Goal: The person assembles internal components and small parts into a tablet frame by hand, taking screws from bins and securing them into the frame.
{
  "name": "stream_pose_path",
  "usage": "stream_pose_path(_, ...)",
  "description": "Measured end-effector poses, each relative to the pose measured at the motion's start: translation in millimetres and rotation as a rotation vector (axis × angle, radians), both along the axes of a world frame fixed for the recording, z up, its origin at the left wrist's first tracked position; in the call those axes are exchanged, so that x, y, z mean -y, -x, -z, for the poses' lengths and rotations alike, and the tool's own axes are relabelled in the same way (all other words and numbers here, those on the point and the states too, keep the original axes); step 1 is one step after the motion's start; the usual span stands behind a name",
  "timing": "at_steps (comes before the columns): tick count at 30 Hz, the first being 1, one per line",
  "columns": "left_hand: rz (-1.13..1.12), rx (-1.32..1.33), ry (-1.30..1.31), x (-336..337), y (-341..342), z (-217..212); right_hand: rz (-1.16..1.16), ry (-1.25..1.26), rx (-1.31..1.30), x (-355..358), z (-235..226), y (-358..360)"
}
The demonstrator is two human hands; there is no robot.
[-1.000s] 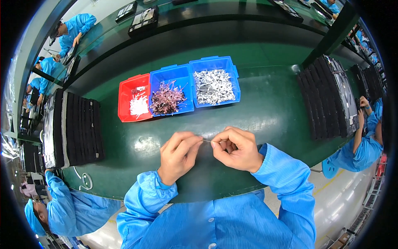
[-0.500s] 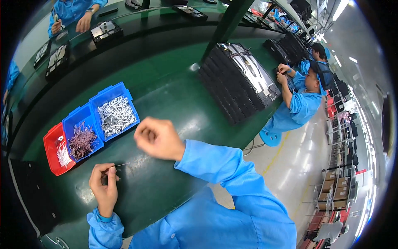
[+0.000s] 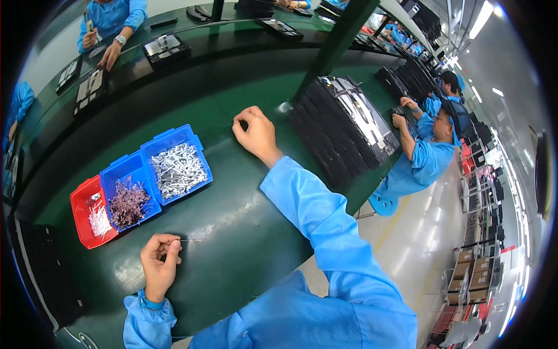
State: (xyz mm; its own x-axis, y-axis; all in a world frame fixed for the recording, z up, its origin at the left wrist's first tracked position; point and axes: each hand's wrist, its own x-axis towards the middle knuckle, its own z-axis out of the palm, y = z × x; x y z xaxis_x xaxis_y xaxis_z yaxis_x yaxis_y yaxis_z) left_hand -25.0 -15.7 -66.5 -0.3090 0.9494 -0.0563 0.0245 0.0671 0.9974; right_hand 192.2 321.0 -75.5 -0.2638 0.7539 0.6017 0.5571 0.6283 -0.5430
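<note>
My left hand [image 3: 158,270] is closed in a pinch above the green bench, in front of the bins. From its fingertips a thin metal wire or pin [image 3: 192,240] sticks out to the right. My right hand [image 3: 257,135] is farther out, left of a stack of black trays, thumb and forefinger pressed together in a ring; whatever they may hold is too small to make out. Three joined bins stand left of it: a blue bin [image 3: 206,152] of silvery pin-like parts [image 3: 179,170], a blue bin [image 3: 108,177] of purplish-brown leaded parts [image 3: 129,203], and a red bin [image 3: 80,218] of white slender pieces [image 3: 99,222].
Black trays [image 3: 334,131] are stacked at the right of the bench [image 3: 232,232], metal-faced units on top. A green post [image 3: 334,52] rises behind. A black case [image 3: 43,273] stands at the left edge. Co-workers [image 3: 427,145] sit at right and across the line, beside more units [image 3: 165,47].
My right hand has moved away and to the right, from beside the bins toward the stacked trays. The left hand keeps its pinch on the wire. The whole view has shifted slightly.
</note>
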Motion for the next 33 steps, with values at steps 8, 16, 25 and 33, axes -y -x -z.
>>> stream_pose_path(8,0.026,0.008,0.007,0.2,4.8,-3.5,-0.040,-0.168,0.221,16.4,-3.1,2.9)
stream_pose_path(16,0.011,0.009,0.025,-1.8,3.3,-2.5,-0.018,-0.190,0.288,13.0,-1.3,3.8)
stream_pose_path(25,0.009,0.020,0.011,-2.1,3.1,-1.6,-0.025,-0.160,0.303,12.6,-3.6,2.7)
stream_pose_path(33,0.010,0.023,0.017,-2.5,3.3,-2.1,-0.013,-0.109,0.319,13.8,-6.4,3.6)
